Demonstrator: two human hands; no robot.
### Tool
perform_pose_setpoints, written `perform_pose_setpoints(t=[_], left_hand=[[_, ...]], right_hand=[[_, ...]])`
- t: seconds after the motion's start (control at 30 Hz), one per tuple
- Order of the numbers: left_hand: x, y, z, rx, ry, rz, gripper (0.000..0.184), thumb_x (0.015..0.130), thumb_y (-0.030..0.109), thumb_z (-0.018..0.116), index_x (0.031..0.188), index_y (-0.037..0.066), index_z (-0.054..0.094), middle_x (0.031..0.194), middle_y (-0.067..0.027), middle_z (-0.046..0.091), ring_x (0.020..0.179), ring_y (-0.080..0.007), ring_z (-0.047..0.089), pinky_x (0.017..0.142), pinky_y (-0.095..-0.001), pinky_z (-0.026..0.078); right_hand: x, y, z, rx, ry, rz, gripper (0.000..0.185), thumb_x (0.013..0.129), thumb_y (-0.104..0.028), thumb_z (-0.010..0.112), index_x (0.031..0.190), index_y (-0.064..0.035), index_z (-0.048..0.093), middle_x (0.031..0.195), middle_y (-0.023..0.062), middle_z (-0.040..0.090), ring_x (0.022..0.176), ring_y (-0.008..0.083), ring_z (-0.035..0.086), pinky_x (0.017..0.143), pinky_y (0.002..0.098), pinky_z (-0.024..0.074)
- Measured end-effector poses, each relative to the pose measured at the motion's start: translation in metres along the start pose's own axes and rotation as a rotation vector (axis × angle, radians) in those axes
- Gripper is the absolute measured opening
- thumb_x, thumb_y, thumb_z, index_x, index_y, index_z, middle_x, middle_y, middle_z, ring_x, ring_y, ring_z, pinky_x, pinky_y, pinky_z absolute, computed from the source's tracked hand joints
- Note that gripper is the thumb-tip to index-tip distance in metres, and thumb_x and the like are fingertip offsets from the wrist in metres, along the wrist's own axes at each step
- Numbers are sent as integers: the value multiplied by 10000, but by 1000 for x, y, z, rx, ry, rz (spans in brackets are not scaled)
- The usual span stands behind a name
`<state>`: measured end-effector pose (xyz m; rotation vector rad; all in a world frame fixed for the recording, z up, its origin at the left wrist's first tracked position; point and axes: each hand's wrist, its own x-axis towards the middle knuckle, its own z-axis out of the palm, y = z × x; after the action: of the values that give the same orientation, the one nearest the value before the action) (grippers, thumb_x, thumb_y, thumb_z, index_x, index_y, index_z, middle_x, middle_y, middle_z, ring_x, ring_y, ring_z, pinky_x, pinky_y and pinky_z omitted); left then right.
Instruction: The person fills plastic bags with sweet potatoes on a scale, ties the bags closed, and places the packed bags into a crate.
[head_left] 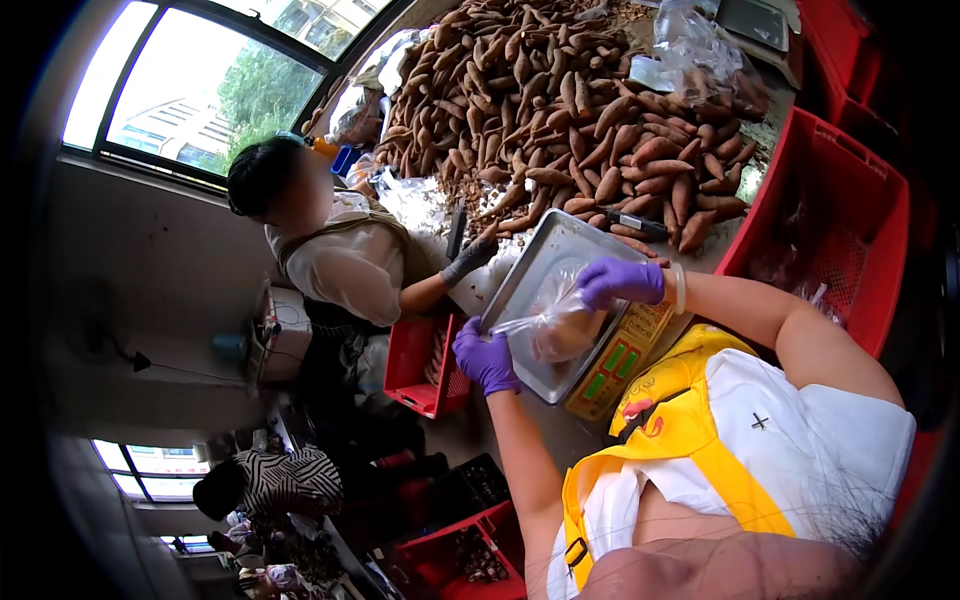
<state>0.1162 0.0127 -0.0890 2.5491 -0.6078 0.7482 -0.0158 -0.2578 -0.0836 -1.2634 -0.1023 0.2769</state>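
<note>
Both of my hands wear purple gloves. My left hand [485, 358] is closed on a twisted end of a clear plastic bag [563, 322], near the edge of a metal scale tray [530, 262]. My right hand [620, 282] grips the bag's gathered plastic on the other side. Inside the bag, which is over the tray, are pale brownish items I cannot make out clearly. Green digits are lit on the yellow scale panel [612, 371] beside the tray.
A large heap of sweet potatoes [560, 110] lies beyond the scale. A co-worker [345, 250] in a grey glove stands nearby. Red crates [850, 230] are at the right, with a small red crate [415, 368] left of the scale. A black-handled tool [638, 225] lies by the heap.
</note>
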Motion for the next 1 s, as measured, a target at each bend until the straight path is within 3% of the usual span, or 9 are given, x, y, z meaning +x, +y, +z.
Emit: perform_pose_setpoints(t=[0.07, 0.13, 0.27, 0.4, 0.5, 0.6, 0.73, 0.83, 1.0], left_hand=[[-36, -23, 26, -141, -375, -308, 249, 664, 152, 692, 883, 42, 731, 806, -156, 688, 721, -299, 666, 716, -370, 535], [-60, -45, 51, -63, -203, -152, 254, 662, 142, 693, 890, 38, 731, 790, -164, 688, 706, -270, 676, 669, -346, 525], [-24, 21, -33, -1185, -478, -669, 135, 784, 8, 584, 840, -34, 699, 803, -113, 701, 777, -246, 677, 813, -322, 505], [-26, 3, 1, -2197, -638, -462, 304, 816, -12, 517, 1070, 21, 681, 1088, -109, 679, 1043, -242, 607, 913, -418, 444], [-54, -39, 66, -2605, -444, -1147, 628, 766, -133, 413, 1353, 62, 516, 1305, -135, 589, 1111, -252, 605, 890, -407, 493], [-45, 7, 40, -2441, -443, -773, 560, 911, -44, 436, 1445, 118, 406, 1455, -95, 456, 927, -99, 593, 662, -190, 438], [-4, 52, -33, -1535, -551, -522, 387, 913, 107, 607, 1289, 20, 572, 1212, -85, 641, 800, -48, 579, 586, -158, 382], [5, 69, -49, -1331, -546, -446, 358, 819, 28, 709, 1169, -9, 638, 1037, -21, 668, 925, -108, 601, 829, -249, 470], [-15, 62, -5, -1149, -503, -289, 326, 768, -23, 726, 1089, -12, 671, 973, -43, 684, 854, -146, 634, 803, -269, 508]], right_hand=[[-26, 18, 3, -798, -54, -154, 166, 803, -210, 675, 838, -47, 673, 754, 133, 630, 687, 261, 594, 729, 362, 479], [-20, 25, -7, -1127, -87, -400, 146, 751, -194, 686, 782, -52, 673, 768, 168, 621, 699, 317, 591, 756, 405, 464], [-3, 29, -23, -1230, 65, -502, 159, 739, -204, 648, 689, -54, 661, 680, 130, 613, 699, 337, 589, 736, 416, 455], [-14, 42, -24, -1114, 36, -571, 147, 747, -175, 669, 761, -29, 654, 786, 162, 624, 773, 350, 588, 717, 427, 460], [-38, 33, -1, -818, 24, -274, 220, 818, -187, 692, 944, -10, 658, 834, 155, 630, 813, 272, 609, 747, 378, 478], [-29, -20, 35, 81, -199, 7, 222, 887, -162, 647, 1066, -36, 684, 976, 65, 695, 889, 141, 622, 783, 285, 496], [44, 2, 30, -42, 37, -423, 305, 893, -20, 625, 1196, -49, 652, 1129, 45, 682, 1024, 118, 609, 911, 285, 484], [68, -4, 38, -212, 94, -675, 408, 899, -11, 606, 1299, -89, 590, 1247, 69, 637, 1152, 156, 571, 1022, 310, 416], [67, 7, 40, -187, 21, -536, 262, 837, -25, 651, 1090, -61, 710, 1065, 73, 698, 990, 151, 630, 926, 314, 466]])
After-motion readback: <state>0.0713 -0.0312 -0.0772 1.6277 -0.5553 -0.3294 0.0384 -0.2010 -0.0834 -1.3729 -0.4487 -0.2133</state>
